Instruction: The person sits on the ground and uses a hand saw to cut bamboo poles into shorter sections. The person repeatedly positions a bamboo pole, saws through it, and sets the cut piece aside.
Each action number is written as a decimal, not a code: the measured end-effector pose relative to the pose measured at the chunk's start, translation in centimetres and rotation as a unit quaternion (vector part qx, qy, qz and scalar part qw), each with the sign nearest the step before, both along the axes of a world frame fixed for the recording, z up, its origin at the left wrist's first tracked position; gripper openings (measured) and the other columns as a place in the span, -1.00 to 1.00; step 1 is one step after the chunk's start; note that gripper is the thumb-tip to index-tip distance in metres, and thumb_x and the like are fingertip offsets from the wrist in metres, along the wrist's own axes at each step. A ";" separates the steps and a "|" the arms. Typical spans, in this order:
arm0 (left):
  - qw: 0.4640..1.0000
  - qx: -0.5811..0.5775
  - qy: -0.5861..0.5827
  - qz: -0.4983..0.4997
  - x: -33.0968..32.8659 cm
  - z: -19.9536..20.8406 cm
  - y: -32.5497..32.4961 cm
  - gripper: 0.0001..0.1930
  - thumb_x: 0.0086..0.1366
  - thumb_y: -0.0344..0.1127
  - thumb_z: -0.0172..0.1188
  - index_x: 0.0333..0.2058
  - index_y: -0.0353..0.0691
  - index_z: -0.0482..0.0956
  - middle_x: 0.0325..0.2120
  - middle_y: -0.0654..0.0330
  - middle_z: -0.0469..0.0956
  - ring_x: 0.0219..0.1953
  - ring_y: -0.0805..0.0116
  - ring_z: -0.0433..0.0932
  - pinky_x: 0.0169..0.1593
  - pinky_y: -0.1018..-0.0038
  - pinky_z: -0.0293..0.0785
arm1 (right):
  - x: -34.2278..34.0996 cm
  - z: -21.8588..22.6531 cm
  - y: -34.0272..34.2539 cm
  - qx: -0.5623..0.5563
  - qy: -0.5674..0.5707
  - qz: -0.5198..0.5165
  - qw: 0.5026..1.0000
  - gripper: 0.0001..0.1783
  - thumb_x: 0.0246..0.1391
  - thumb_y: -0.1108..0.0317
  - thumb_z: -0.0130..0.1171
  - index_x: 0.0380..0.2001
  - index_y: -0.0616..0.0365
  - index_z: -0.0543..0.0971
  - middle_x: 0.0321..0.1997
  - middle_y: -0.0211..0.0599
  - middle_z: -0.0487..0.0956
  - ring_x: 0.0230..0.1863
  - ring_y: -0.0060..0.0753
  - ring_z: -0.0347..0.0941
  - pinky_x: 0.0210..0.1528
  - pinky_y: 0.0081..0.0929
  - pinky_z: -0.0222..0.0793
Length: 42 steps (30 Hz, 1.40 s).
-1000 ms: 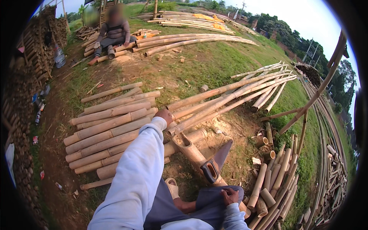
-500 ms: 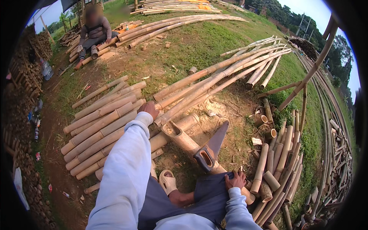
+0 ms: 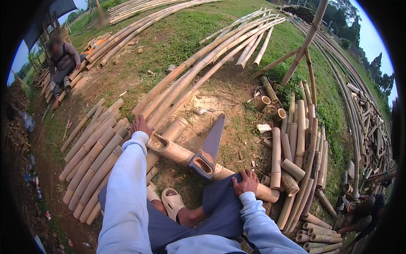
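Note:
My left hand (image 3: 141, 126) is closed at the near end of a long bamboo pole (image 3: 186, 99), one of several lying fanned out ahead of me; its fingers are partly hidden. My right hand (image 3: 246, 182) rests on my dark shorts at the right knee, holding nothing, fingers apart. Between my hands lies a thick bamboo piece (image 3: 179, 154) with a scooped notch at its left end. It crosses over another bamboo length (image 3: 174, 129). A handsaw (image 3: 214, 137) with a dark handle leans on the thick piece, its blade pointing away.
Cut bamboo lengths (image 3: 99, 146) are stacked at my left. More short pieces (image 3: 301, 133) lie to the right, beside a propped pole frame (image 3: 308, 42). Sawdust (image 3: 205, 103) covers the ground ahead. A seated person (image 3: 63, 61) is at the far left; another (image 3: 366, 213) is partly visible lower right.
The view has swung right, so things sit further left and the lower-right stack and person have come in. My left hand stays at the pole's end; my right hand stays on my knee.

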<state>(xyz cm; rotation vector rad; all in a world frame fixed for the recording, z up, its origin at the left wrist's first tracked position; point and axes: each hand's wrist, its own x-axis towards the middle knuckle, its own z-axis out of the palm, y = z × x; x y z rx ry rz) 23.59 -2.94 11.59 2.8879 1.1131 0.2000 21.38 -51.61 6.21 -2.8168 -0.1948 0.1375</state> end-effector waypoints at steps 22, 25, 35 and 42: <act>0.974 -0.130 0.110 -0.147 2.1 11.5 -3.8 -0.25 -0.08 0.03 0.45 0.05 -0.31 0.53 0.01 -0.13 0.58 0.09 -0.03 0.55 0.15 0.24 0.47 | 0.0 0.0 -0.8 0.022 -0.017 -0.024 0.999 -0.52 -0.03 -0.08 0.25 -0.09 -0.09 0.66 0.18 -0.36 0.48 0.31 -0.21 0.26 0.32 -0.04 0.10; 0.961 -0.214 0.100 -0.146 2.3 17.0 -3.0 -0.20 -0.15 0.02 0.44 0.03 -0.40 0.52 -0.12 -0.14 0.63 -0.09 -0.04 0.62 0.00 0.26 0.53 | 0.0 -0.3 -0.5 0.029 -0.003 -0.020 0.999 -0.52 -0.04 -0.07 0.27 -0.08 -0.10 0.66 0.18 -0.38 0.48 0.31 -0.21 0.26 0.34 -0.03 0.08; 0.955 -0.090 0.229 -0.166 3.3 11.8 0.4 -0.18 -0.12 0.03 0.45 0.11 -0.32 0.51 0.03 -0.12 0.57 0.01 -0.01 0.60 0.05 0.28 0.54 | -0.7 -0.5 -0.4 0.028 -0.021 -0.015 0.999 -0.52 -0.04 -0.04 0.29 -0.05 -0.14 0.65 0.21 -0.37 0.46 0.36 -0.20 0.21 0.41 -0.05 0.00; 0.907 -0.289 0.285 -0.113 4.6 5.4 -1.4 0.00 -0.17 0.30 0.48 0.07 -0.46 0.51 0.03 -0.15 0.58 0.02 -0.08 0.60 0.07 0.25 0.54 | -0.3 0.2 -0.1 0.011 -0.012 -0.013 1.000 -0.52 -0.01 -0.03 0.27 -0.03 -0.11 0.64 0.19 -0.34 0.47 0.32 -0.15 0.25 0.37 -0.06 0.06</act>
